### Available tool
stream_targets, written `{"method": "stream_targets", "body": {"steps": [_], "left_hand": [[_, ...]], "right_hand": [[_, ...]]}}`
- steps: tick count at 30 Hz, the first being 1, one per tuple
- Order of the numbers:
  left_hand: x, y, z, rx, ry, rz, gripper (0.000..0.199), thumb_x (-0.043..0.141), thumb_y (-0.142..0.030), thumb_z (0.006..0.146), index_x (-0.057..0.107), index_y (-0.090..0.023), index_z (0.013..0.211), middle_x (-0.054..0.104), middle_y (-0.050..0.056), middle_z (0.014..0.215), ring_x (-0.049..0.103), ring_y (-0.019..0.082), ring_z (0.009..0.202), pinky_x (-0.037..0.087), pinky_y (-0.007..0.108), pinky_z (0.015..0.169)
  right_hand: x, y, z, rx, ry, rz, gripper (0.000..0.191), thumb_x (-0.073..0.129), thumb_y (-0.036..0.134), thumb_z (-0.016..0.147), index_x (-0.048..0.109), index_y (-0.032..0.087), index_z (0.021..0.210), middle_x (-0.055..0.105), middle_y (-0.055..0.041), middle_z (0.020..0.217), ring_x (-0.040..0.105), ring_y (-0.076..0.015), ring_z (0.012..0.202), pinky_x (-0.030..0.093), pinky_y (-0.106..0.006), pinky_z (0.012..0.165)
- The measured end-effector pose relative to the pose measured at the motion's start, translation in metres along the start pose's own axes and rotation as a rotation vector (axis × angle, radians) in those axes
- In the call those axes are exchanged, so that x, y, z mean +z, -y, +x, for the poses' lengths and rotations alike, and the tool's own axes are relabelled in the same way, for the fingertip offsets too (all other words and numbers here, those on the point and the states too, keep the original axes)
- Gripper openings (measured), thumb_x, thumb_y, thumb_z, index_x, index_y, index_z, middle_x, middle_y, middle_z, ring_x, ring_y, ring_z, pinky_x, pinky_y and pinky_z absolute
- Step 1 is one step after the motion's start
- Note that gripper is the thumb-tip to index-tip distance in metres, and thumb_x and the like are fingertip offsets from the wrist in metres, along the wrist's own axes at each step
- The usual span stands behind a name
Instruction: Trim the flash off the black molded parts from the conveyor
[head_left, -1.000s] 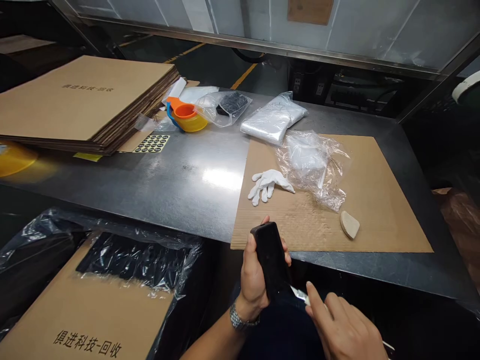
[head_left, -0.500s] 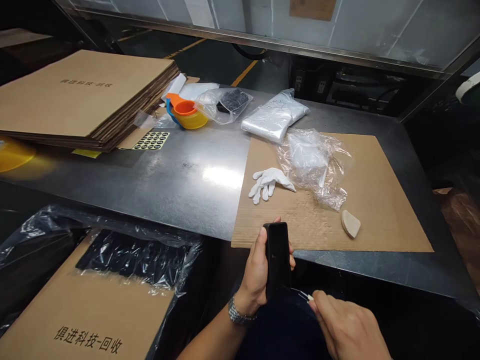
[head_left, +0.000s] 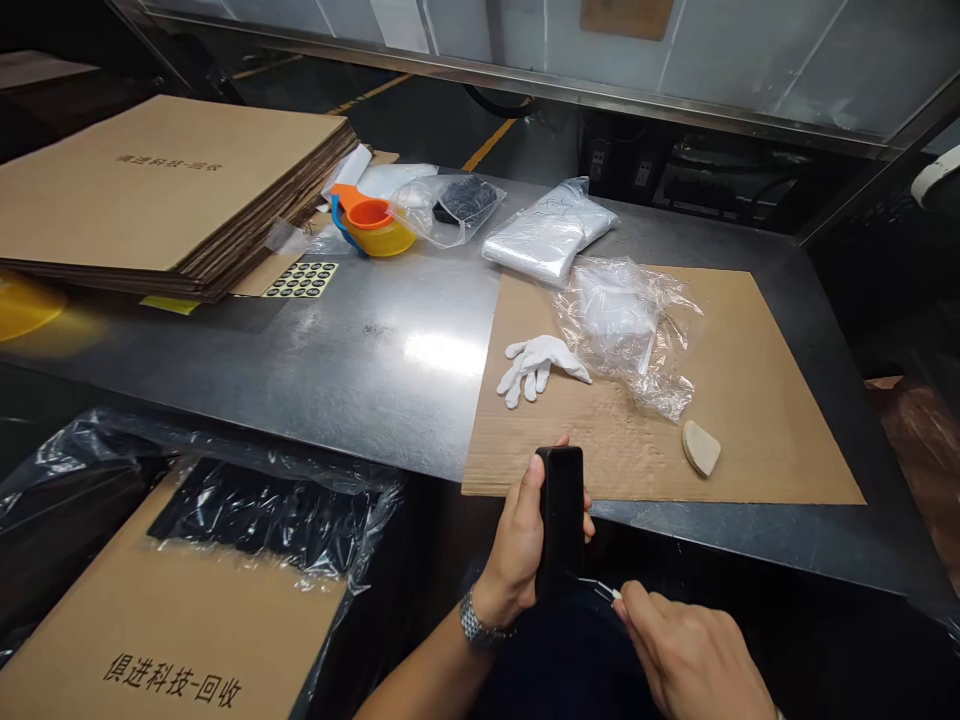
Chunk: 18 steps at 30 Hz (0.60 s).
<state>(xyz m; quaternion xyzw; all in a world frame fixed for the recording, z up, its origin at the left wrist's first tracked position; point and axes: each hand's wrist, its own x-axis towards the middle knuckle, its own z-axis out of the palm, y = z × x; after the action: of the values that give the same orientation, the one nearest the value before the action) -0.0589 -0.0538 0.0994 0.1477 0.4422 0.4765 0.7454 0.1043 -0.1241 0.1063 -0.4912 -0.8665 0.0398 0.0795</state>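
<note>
**Head view: black part in my left hand, thin tool at its lower side**

My left hand (head_left: 517,545) grips the part (head_left: 562,515), thumb along one long side and fingertips wrapped round the other. My right hand (head_left: 690,640) is closed on the tool (head_left: 607,592), its tip close to the part's lower right side; I cannot tell whether it touches. The part is held off the counter (head_left: 360,370), just before its front edge, its top end in line with the front edge of the cardboard (head_left: 772,400).

To work well here, I judge that I should keep the part firm, my left fingertips high and out of the tip's path, and use short, light strokes at a shallow angle along the edge. Tilting the lower end towards the light would help, as it is lost in the dark there.

Against the picture from a second ago, the part stands more upright and further right, and the tool shows as thin lines instead of a broad bright face. My right index finger, extended then, is now curled in. The glove (head_left: 540,365), near the cardboard's left edge, and the block (head_left: 701,448), near its front edge, have not moved.
</note>
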Motion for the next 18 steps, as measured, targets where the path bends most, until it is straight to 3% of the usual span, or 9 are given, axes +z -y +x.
{"method": "stream_targets", "body": {"steps": [4, 7, 11, 13, 15, 18], "left_hand": [[0.001, 0.001, 0.001, 0.033, 0.017, 0.028, 0.061, 0.036, -0.056, 0.087, 0.037, -0.02, 0.135, 0.061, 0.003, 0.069, 0.057, 0.014, 0.053, 0.047, 0.026, 0.05], [0.0, 0.001, 0.001, 0.063, 0.041, 0.016, 0.061, 0.036, -0.056, 0.087, 0.036, -0.02, 0.136, 0.061, 0.004, 0.071, 0.058, 0.014, 0.054, 0.047, 0.026, 0.051], [0.001, 0.0, -0.001, 0.145, 0.12, -0.074, 0.061, 0.035, -0.056, 0.087, 0.033, -0.02, 0.137, 0.061, 0.004, 0.074, 0.059, 0.015, 0.056, 0.047, 0.027, 0.056], [0.003, -0.001, -0.001, 0.184, 0.145, -0.137, 0.061, 0.035, -0.056, 0.087, 0.032, -0.021, 0.137, 0.062, 0.004, 0.075, 0.059, 0.015, 0.056, 0.047, 0.027, 0.057], [0.006, -0.002, -0.001, 0.191, 0.15, -0.199, 0.06, 0.035, -0.055, 0.087, 0.032, -0.022, 0.137, 0.062, 0.004, 0.075, 0.059, 0.015, 0.056, 0.048, 0.027, 0.057], [0.009, -0.004, 0.002, 0.137, 0.124, -0.27, 0.057, 0.031, -0.054, 0.088, 0.032, -0.024, 0.136, 0.061, 0.004, 0.073, 0.059, 0.015, 0.055, 0.048, 0.026, 0.055]], "right_hand": [[0.006, -0.004, -0.004, 0.045, 0.083, 0.051, 0.037, 0.023, 0.028, 0.098, 0.046, 0.022, 0.07, 0.049, 0.0065, 0.041, 0.046, -0.011, 0.027, 0.013, -0.027, 0.037], [0.01, -0.005, -0.003, 0.165, 0.238, 0.244, 0.037, 0.023, 0.033, 0.097, 0.046, 0.021, 0.07, 0.048, 0.0054, 0.043, 0.047, -0.0112, 0.032, 0.015, -0.026, 0.041], [0.014, -0.002, -0.003, 0.468, 0.62, 1.041, 0.047, 0.021, 0.051, 0.095, 0.051, 0.019, 0.076, 0.04, 0.0069, 0.042, 0.037, -0.0074, 0.035, 0.023, -0.021, 0.041], [0.017, 0.001, -0.004, 0.517, 0.728, 1.396, 0.051, 0.03, 0.057, 0.091, 0.057, 0.017, 0.078, 0.039, 0.0071, 0.046, 0.031, -0.0047, 0.038, 0.024, -0.017, 0.041], [0.018, 0.003, -0.006, 0.514, 0.716, 1.557, 0.049, 0.04, 0.056, 0.089, 0.061, 0.014, 0.076, 0.039, 0.0063, 0.051, 0.03, -0.0032, 0.043, 0.024, -0.015, 0.043], [0.015, 0.003, -0.008, 0.534, 0.592, 1.707, 0.046, 0.038, 0.053, 0.091, 0.059, 0.014, 0.077, 0.039, 0.0072, 0.046, 0.029, -0.0024, 0.039, 0.022, -0.015, 0.04]]}}
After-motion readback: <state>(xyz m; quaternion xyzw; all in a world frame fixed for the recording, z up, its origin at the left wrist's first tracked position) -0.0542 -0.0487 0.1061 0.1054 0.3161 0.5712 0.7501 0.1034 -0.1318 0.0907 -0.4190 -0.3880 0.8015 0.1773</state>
